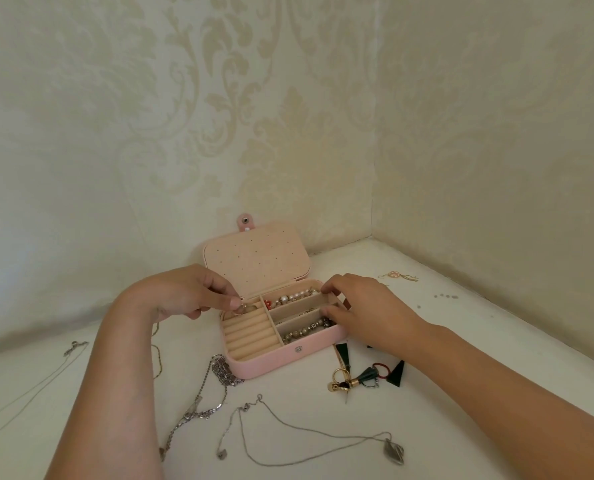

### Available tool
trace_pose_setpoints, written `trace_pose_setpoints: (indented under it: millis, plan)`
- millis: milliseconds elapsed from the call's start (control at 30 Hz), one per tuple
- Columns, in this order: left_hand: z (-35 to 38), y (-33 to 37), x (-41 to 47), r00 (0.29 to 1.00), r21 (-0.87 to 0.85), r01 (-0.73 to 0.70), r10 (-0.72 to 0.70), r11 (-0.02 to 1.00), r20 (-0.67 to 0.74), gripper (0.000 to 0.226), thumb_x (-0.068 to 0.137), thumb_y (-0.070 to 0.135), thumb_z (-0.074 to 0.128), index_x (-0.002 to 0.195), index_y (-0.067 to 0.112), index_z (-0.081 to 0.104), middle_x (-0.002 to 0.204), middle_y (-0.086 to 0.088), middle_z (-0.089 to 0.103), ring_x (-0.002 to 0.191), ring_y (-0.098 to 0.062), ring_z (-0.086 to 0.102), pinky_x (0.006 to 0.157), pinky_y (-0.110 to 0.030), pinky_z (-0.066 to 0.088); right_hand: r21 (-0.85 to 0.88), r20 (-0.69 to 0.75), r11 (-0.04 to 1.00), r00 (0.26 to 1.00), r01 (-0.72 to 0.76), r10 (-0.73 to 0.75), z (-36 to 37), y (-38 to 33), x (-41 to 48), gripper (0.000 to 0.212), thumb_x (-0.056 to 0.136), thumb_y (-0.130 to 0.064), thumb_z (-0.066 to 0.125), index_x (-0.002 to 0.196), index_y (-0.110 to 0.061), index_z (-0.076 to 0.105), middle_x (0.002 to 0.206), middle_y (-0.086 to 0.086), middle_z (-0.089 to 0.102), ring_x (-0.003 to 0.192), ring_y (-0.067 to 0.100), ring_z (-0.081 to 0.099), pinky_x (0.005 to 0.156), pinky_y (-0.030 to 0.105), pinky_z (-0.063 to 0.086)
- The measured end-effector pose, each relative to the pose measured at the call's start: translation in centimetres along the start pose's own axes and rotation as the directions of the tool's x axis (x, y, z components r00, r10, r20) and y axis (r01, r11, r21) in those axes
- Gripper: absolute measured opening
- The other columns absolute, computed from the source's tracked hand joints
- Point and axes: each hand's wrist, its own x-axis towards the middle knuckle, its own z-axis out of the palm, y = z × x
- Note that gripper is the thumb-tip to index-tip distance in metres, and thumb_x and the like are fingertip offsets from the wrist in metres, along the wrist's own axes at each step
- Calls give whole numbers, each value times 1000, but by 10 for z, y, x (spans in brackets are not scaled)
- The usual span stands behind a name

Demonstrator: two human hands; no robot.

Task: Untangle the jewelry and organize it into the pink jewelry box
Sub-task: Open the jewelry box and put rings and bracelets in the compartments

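Open rounded pink jewelry box (271, 362) by the white surface's (461, 427) back corner. Left hand (188, 292) pinches a small pale ring (241, 308) over it; right hand (361, 303) grips its right end.

We see the pink jewelry box (254, 367) in smooth, matt leather-like skin, lined with soft beige cloth, with a shiny metal snap (299, 349). The pearl beads (293, 297) look glossy, the silver chain (219, 369) bright metal, the wallpaper (219, 116) embossed.
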Motion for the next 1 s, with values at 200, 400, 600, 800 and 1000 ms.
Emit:
trace_pose_setpoints:
  millis: [200,400,600,800,1000]
  plan:
    - [2,-1,0,998,32,32,-33,999,50,10,87,15,66,81,13,74,48,14,42,43,-3,29,45,-11,26,8,-15,1000,1000,7,-7,2,2,1,34,93,-33,53,125,-21,53,116,-2,58,93,11,51,72,22,37]
    - [-1,-5,1,999,35,45,-46,998,20,8,84,16,69,82,15,77,52,13,46,46,-4,29,46,-12,26,11,-16,1000,1000,8,-8,3,3,1,33,93,-33,52,125,-21,53,116,-1,58,99,14,54,73,22,36]
    - [1,-4,4,999,38,47,-47,998,-9,5,80,14,73,79,15,77,49,11,44,45,-4,29,44,-12,25,11,-19,1000,1000,8,-8,3,3,1,33,94,-33,52,124,-21,53,116,-2,58,98,13,53,74,22,37]
    - [4,-4,11,997,84,76,-75,994,-14,7,78,14,75,73,19,77,50,12,47,54,-8,32,45,-14,27,1,-20,1000,1000,20,-20,3,4,1,34,94,-33,52,125,-21,53,117,-2,58,100,13,53,74,22,36]
    - [6,-2,13,993,105,111,-108,988,-38,9,77,14,76,70,20,75,55,9,50,58,-11,32,46,-15,27,0,-12,1000,1000,20,-20,4,5,2,34,94,-34,52,125,-22,53,117,-3,59,99,12,54,75,22,37]
